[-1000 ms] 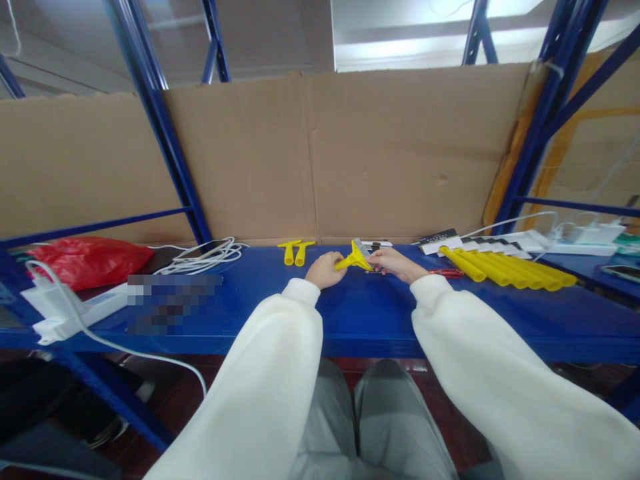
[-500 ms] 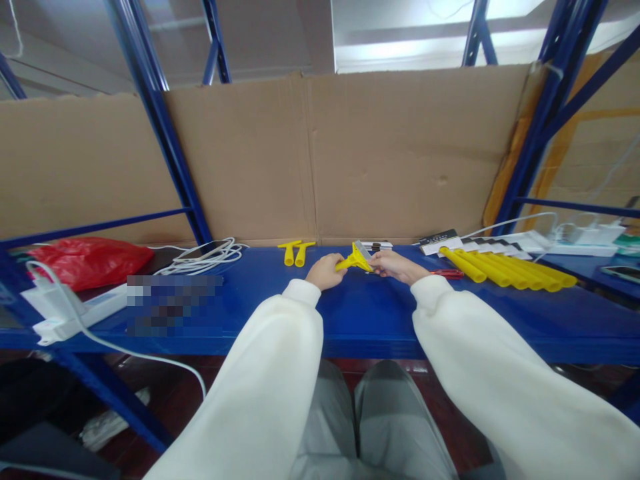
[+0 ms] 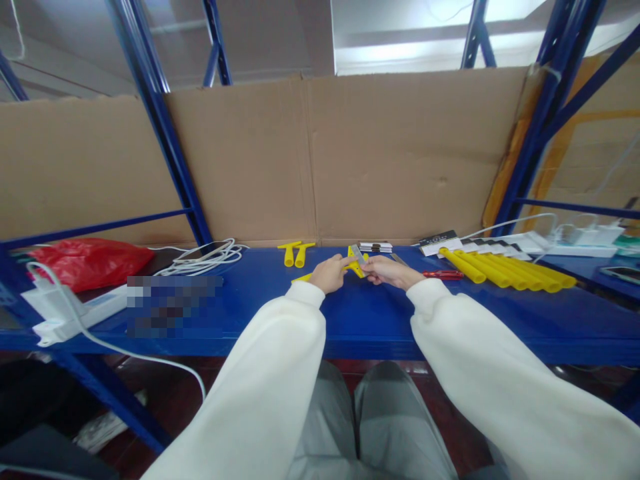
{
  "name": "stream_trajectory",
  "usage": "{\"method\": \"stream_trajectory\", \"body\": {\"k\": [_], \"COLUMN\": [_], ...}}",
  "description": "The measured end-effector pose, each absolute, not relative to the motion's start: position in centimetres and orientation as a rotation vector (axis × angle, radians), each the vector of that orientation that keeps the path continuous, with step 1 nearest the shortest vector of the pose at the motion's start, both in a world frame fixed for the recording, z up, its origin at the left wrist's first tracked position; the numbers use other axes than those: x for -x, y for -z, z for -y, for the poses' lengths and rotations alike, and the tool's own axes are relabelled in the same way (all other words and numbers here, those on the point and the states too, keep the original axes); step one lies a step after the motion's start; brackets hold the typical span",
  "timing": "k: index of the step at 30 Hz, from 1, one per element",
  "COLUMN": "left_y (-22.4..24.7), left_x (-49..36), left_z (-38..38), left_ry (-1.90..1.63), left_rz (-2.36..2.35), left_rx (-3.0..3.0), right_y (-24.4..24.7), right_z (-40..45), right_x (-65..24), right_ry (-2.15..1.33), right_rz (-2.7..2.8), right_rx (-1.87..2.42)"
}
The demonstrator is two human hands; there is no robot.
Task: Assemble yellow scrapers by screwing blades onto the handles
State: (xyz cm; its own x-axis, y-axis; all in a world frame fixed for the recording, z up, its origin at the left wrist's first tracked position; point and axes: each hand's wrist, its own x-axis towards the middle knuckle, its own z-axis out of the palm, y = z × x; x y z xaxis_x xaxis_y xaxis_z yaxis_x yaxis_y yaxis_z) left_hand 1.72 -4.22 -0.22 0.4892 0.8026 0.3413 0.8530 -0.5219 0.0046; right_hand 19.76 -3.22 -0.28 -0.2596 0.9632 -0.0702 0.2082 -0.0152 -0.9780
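Observation:
A yellow scraper (image 3: 355, 269) with a T-shaped head is between my hands above the blue tabletop. My left hand (image 3: 327, 274) is closed around its handle, and the handle's end pokes out left of the wrist. One finger of this hand reaches to the head. My right hand (image 3: 387, 272) pinches a flat grey metal plate (image 3: 357, 254) lying against the scraper's head. The right fingertips partly cover the head, so I cannot tell whether the plate is fastened. Just behind the right hand lies a thin grey strip (image 3: 399, 259).
Two yellow T-shaped pieces (image 3: 295, 254) lie left of the hands. At the back is a small black-and-white stack (image 3: 376, 247). A red tool (image 3: 443, 274) and a row of several yellow-handled scrapers (image 3: 505, 268) are on the right. Cables (image 3: 215, 257) and a red bag (image 3: 90, 261) lie left.
The scraper's head has moved slightly left and turned, its handle end now showing left of my left wrist. My right hand has shifted left, and the grey strip behind it has come into view.

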Motion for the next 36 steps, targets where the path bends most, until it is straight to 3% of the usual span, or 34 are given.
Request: {"method": "stream_trajectory", "body": {"k": [36], "left_y": [0.3], "left_x": [-1.89], "left_z": [4.14], "left_ry": [0.568], "left_rz": [1.473], "left_rx": [2.583], "right_y": [0.13], "right_z": [3.17], "right_x": [-20.49], "right_ry": [-1.428], "right_rz": [1.467], "right_rx": [1.157]}}
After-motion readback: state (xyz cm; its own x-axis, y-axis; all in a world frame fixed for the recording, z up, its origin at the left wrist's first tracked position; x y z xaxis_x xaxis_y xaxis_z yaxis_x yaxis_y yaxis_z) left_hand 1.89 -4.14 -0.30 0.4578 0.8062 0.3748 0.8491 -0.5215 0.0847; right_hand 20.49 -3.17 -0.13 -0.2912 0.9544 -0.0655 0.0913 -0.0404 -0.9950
